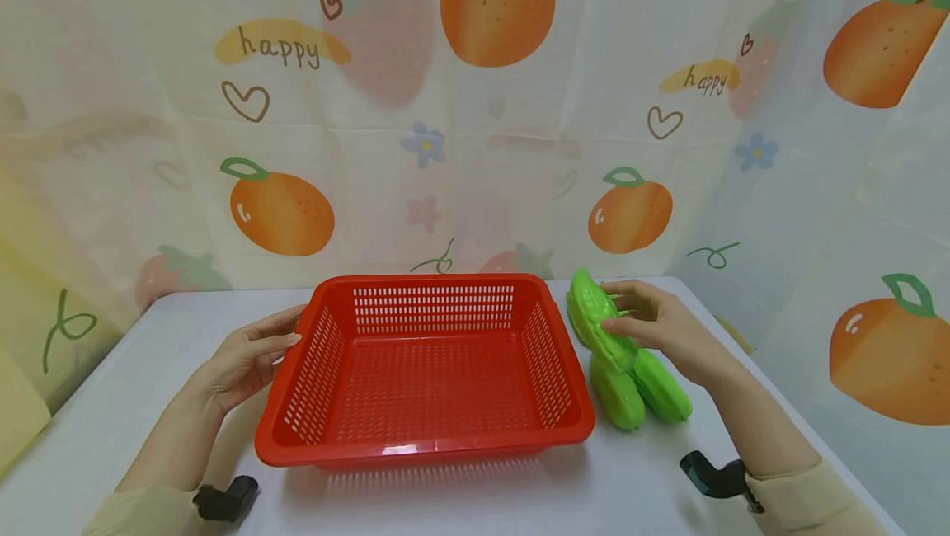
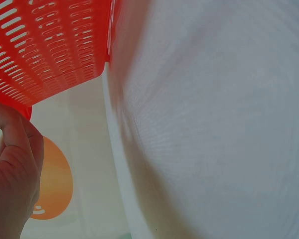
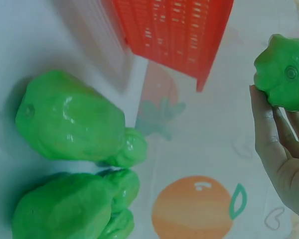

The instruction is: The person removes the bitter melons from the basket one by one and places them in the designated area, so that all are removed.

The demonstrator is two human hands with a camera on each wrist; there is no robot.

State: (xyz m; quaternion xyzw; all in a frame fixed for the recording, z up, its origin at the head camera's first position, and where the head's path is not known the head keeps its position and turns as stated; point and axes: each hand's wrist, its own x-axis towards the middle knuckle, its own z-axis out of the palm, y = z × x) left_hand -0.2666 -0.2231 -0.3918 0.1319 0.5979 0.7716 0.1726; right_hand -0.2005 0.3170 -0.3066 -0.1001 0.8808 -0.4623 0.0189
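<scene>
In the head view a red plastic basket (image 1: 426,387) with slotted walls stands at the middle of the white table. My left hand (image 1: 241,359) grips its left rim, thumb on top; the left wrist view shows the fingers (image 2: 12,134) at the rim. My right hand (image 1: 660,322) holds a lumpy, bright green bitter melon (image 1: 592,305) just right of the basket. Its lobed end shows above the fingers in the right wrist view. Below it lie smoother green vegetables (image 1: 663,387), partly overlapped by the held one; their exact kind is unclear.
Behind the white table (image 1: 185,330) hangs a pale curtain (image 1: 505,148) printed with oranges and strawberries. In the right wrist view several green vegetables (image 3: 70,117) lie close together on the tabletop, near the basket wall (image 3: 174,30).
</scene>
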